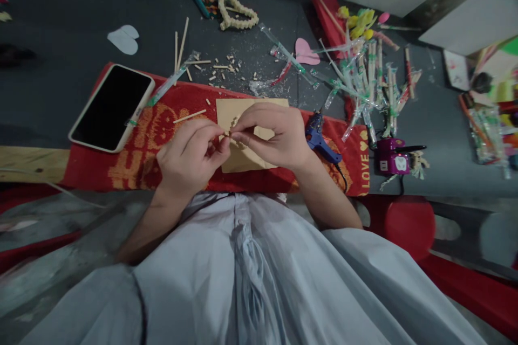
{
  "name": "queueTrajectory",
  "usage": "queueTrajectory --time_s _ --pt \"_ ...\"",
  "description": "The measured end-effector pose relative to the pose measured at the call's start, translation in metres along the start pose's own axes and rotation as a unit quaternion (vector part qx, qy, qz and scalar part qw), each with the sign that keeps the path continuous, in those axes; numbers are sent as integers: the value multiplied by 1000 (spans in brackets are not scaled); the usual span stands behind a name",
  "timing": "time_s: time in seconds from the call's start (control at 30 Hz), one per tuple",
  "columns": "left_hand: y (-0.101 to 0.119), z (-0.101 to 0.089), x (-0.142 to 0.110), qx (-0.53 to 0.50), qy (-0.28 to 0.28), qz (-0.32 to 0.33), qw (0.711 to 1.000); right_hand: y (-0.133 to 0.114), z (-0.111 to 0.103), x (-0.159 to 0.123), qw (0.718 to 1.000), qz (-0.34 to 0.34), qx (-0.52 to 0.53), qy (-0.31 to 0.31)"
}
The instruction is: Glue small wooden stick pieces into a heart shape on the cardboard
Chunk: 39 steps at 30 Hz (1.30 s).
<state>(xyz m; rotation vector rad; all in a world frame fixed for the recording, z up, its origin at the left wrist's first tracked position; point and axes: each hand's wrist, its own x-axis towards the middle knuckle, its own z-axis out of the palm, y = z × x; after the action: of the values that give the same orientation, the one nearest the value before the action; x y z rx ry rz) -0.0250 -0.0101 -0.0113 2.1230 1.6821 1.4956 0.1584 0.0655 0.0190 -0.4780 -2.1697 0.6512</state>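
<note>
Over a beige sheet of paper (251, 164), my two hands meet with their fingertips nearly touching. My left hand (192, 153) is closed in a pinch on a tiny pale stick piece (226, 133). From the other side, the thumb and forefinger of my right hand (275, 135) pinch at the same spot. A small cluster of pale bits (234, 122) shows just behind the fingertips, partly hidden by them. A blue glue gun (321, 143) lies right of my right hand. Left of the paper rests a thin wooden stick (190, 116).
A red towel (141, 167) lies under the paper, with a phone (113, 108) on it. Short cut sticks (230, 69) scatter behind, near a heart-shaped stick frame (238, 24). Wrapped sticks (372, 75) and a purple device (392, 156) are at right.
</note>
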Motion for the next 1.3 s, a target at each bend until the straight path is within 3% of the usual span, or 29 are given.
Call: queueTrajectory --time_s 0.33,0.47,0.53,0.63,0.8,0.9,1.0,1.07,1.13,1.3 --pt "-3 2 -1 -7 -4 -45 999 -3 0 5 998 52 -9 -30" --pt "-1 3 1 -102 17 -100 990 1 -8 9 991 122 -14 -53" --pt "2 5 3 -182 35 -173 967 6 -11 12 986 145 -40 -66" --pt "6 7 9 -343 40 -331 878 20 -11 19 981 141 -97 -92" --pt "9 -1 24 -547 -8 -526 651 50 0 35 966 116 -176 -150" --pt "12 -9 32 -606 13 -602 520 59 10 44 952 131 -205 -187" --pt "15 -12 35 -625 53 -627 462 55 18 51 947 134 -213 -198" --pt "17 -12 36 -626 65 -628 457 47 19 54 947 130 -212 -205" --pt "18 -12 35 -615 67 -626 475 39 19 58 950 122 -194 -210" --pt "18 -10 31 -564 69 -591 573 24 11 62 972 54 -79 -214"
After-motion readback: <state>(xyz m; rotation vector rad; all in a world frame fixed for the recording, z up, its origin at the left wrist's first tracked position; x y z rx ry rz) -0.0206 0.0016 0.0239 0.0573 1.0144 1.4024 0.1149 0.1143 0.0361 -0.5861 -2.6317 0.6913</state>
